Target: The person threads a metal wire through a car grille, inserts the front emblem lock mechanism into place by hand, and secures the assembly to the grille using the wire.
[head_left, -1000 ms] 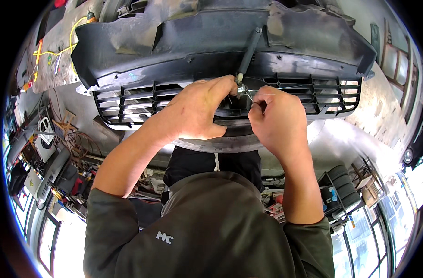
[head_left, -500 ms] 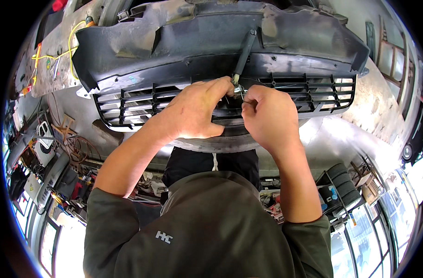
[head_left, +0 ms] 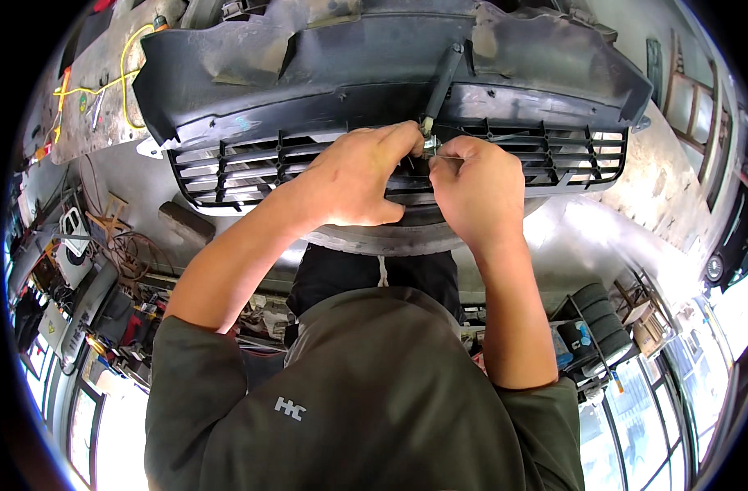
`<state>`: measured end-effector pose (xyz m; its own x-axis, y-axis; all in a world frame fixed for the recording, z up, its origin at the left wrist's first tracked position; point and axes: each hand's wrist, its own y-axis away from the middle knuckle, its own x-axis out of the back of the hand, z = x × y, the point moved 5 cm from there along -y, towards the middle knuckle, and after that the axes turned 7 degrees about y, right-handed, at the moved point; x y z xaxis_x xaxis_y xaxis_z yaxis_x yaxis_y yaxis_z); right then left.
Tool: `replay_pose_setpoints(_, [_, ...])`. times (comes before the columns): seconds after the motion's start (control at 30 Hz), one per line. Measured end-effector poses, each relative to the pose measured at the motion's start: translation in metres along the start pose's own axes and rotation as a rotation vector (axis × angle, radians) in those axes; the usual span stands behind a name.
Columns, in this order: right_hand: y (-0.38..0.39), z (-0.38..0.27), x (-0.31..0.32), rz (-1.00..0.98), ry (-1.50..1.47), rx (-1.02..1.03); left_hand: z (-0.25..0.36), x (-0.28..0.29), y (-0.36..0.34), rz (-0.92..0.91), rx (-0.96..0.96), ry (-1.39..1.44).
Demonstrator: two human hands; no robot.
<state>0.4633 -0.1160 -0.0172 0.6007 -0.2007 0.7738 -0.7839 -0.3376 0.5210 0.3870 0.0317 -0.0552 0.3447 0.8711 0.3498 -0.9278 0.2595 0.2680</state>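
A black plastic car bumper point(head_left: 357, 61) with a slatted grille point(head_left: 583, 159) lies in front of me. Near its middle stands a tilted dark rod-shaped tool point(head_left: 443, 82) with a pale collar and a shiny metal end point(head_left: 430, 144) at the grille. My left hand point(head_left: 353, 176) grips across the grille, fingertips beside the metal end, thumb stretched toward the near edge; its other fingers are partly hidden. Close on the other side, my right hand point(head_left: 478, 184) is closed, thumb against bent forefinger, pinching a thin wire point(head_left: 451, 157) beside the metal end.
The bumper rests on a worn workbench point(head_left: 660, 180). At the far left are a yellow cord point(head_left: 125, 61) and hand tools. A wooden block point(head_left: 185, 222) and coiled hoses point(head_left: 132, 250) lie on the floor at left. Stacked tyres point(head_left: 603, 319) stand on a rack at right.
The view has shifted a little, so bumper, tool and hands sit slightly higher in the picture. Both hands stay at the tool's metal end, the right fingertips slightly re-angled.
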Motion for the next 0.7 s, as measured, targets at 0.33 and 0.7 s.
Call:
replay_pose_setpoints(0.33, [-0.002, -0.008, 0.002, 0.120, 0.040, 0.016, 0.000, 0.000, -0.001, -0.010, 0.005, 0.003])
replay_pose_setpoints(0.7, [-0.033, 0.000, 0.021, -0.047, 0.064, 0.375, 0.003, 0.003, 0.001, 0.005, 0.014, 0.041])
